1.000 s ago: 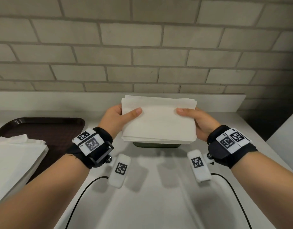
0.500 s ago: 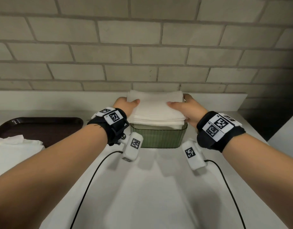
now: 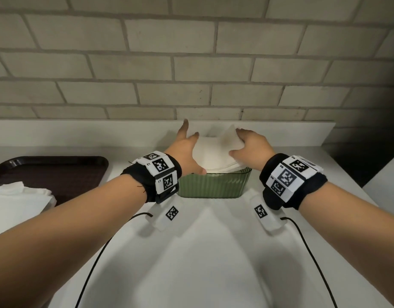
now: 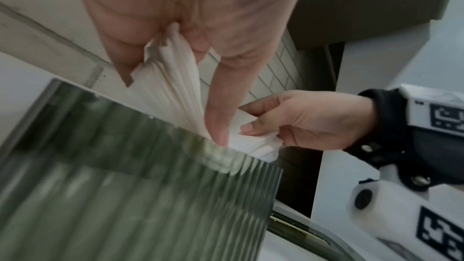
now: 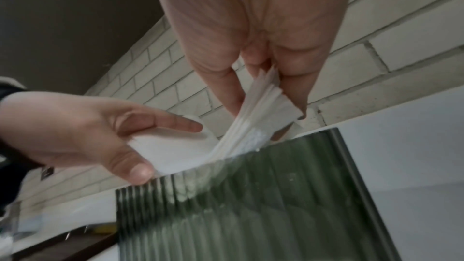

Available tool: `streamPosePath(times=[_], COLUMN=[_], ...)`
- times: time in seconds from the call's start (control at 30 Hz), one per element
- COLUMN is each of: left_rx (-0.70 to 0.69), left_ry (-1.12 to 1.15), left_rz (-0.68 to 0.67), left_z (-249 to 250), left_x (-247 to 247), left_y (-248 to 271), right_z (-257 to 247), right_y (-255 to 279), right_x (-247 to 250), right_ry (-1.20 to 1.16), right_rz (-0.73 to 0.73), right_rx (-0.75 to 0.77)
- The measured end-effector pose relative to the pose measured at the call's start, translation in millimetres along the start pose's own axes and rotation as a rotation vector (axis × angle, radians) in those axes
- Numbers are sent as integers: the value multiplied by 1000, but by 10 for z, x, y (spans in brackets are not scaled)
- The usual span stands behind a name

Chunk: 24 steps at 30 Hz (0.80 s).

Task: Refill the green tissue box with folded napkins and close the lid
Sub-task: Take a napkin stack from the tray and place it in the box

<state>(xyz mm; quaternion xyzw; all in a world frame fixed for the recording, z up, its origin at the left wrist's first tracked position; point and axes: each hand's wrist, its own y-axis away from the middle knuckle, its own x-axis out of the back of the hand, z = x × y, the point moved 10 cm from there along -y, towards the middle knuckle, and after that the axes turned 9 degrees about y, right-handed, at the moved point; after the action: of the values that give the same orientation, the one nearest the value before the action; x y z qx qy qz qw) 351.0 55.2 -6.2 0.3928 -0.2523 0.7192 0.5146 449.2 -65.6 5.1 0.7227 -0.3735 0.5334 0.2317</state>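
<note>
The green ribbed tissue box (image 3: 214, 185) stands on the white counter close to the wall. A stack of white folded napkins (image 3: 214, 152) sits in its open top and sticks up above the rim, bowed in the middle. My left hand (image 3: 187, 147) holds the stack's left edge between thumb and fingers (image 4: 218, 106). My right hand (image 3: 249, 145) pinches the right edge, as the left wrist view shows (image 4: 296, 122). The right wrist view has the napkins (image 5: 261, 110) fanned out between thumb and fingers. The box's inside is hidden.
A dark brown tray (image 3: 58, 170) at the left carries more white napkins (image 3: 18, 201). A brick wall and a white ledge (image 3: 302, 134) stand right behind the box. A grey rim with a brass hinge (image 4: 301, 229) lies beside the box. Black cables trail over the counter.
Both hands brought the napkin stack down from the air onto the box and now press it lower into the open top, bending its edges upward.
</note>
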Motion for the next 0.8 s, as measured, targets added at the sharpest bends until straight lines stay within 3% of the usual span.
streamPosePath(times=[0.2,0.4,0.7,0.8], left_rx=[-9,88,140,126], left_ry=[-55,-111,-286,-390], left_rz=[-16,-50,-123,-89], left_z=[43,-72,-139,-107], left_x=[-32,-85,-191,-157], left_y=[-23,-39,-131,-150], right_z=[-40,-27,-49,-103], right_y=[57,120,125,110], right_x=[-122,-128,-317,-259], right_ry=[111,143,286,304], right_rz=[-54,-76,-231,-140], right_rx=[2,-36,-86,-106])
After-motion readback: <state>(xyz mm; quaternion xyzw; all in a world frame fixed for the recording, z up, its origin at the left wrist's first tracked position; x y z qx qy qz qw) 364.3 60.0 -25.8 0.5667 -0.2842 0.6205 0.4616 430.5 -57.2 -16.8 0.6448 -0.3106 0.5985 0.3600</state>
